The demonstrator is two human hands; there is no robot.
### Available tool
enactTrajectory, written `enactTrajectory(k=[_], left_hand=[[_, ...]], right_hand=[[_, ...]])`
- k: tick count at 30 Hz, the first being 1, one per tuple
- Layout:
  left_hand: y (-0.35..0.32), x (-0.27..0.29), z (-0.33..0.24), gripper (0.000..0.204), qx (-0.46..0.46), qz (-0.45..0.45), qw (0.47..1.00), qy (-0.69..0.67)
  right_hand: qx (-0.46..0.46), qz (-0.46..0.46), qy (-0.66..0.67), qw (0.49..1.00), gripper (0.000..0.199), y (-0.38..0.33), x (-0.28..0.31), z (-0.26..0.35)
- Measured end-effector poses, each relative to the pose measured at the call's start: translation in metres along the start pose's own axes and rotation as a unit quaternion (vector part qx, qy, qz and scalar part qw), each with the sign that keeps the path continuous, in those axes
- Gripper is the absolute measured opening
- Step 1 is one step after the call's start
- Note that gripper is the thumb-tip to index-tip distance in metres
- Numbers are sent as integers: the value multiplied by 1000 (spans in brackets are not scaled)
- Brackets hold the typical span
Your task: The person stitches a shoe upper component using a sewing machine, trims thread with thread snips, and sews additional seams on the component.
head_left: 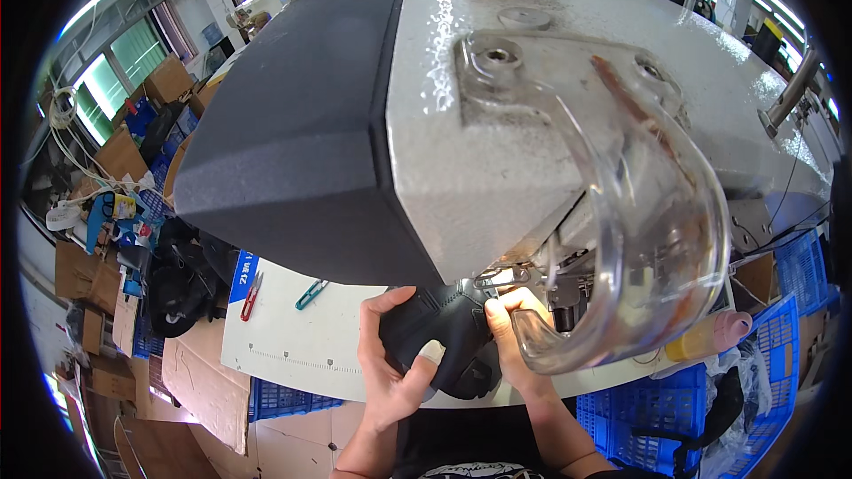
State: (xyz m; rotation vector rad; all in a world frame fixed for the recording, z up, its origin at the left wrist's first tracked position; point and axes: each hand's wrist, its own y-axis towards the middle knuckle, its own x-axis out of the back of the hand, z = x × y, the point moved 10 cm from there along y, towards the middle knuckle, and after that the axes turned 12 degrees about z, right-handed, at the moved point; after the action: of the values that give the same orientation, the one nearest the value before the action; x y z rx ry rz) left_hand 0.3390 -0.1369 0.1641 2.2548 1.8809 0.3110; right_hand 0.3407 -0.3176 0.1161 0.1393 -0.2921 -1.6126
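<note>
A black sewn piece (448, 330) with a stitched seam and raised ribs lies under the head of a sewing machine (479, 151); its exact kind I cannot make out. Closed round its left side is my left hand (395, 372), fingers at the far edge and thumb pressed on top. Something pale covers that thumb's tip. My right hand (517, 333) pinches the piece's right edge, close to the presser foot (564, 302). A clear plastic guard (612, 302) hides part of the right fingers. The machine head covers the far end of the piece.
On the pale table (293, 337) lie red thread snips (252, 296) and teal snips (311, 294). Blue crates (652, 408) stand at the lower right, below a pink-capped bottle (710, 335). Black goods (182, 279) and cardboard boxes (124, 155) are piled at left.
</note>
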Motion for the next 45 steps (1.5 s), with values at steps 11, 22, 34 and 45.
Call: enactTrajectory(k=[11,22,34,45], left_hand=[[27,20,-14,55,-44,56,997,-1],[34,30,5,49,109,64,990,-61],[15,9,-10,48,-32,59,997,40],[3,6,7,49,16,27,999,16]], right_hand=[[-28,-78,97,992,13,-7,-12,-12],[-17,-113,127,985,8,-4,-20,-6],[-23,-27,16,999,11,1,-5,1],[-33,-25,-61,997,6,-1,2,-8]])
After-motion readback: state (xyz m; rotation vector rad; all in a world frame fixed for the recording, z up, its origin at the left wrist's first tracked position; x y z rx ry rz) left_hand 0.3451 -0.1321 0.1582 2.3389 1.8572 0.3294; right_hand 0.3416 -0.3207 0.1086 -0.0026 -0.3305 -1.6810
